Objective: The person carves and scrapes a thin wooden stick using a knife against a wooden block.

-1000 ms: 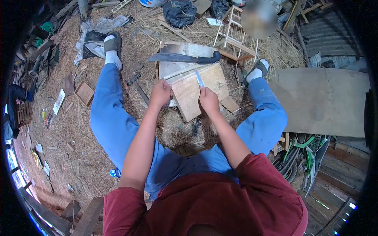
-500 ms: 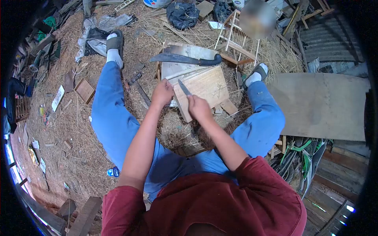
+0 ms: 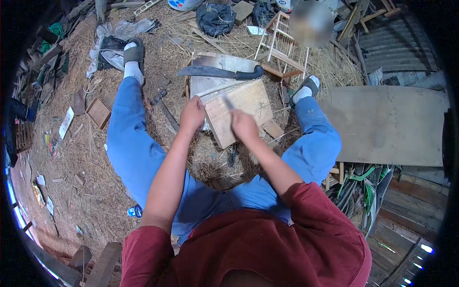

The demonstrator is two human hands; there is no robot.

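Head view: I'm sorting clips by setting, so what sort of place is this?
Probably a rough shed used for woodwork: straw-littered ground, corrugated sheet, and a machete near the wooden block.

Open air above the wooden block (image 3: 251, 103), right of the right hand (image 3: 245, 126); wood offcut (image 3: 273, 128) low at that edge. Far side obstructed: machete (image 3: 217, 71) lying crosswise, slatted frame (image 3: 289, 59) just past its handle (image 3: 251, 73). Left lane, straw floor (image 3: 153, 123) between left hand (image 3: 192, 115) and left leg (image 3: 125, 119), passable but narrowed by a long-handled tool (image 3: 169, 114).
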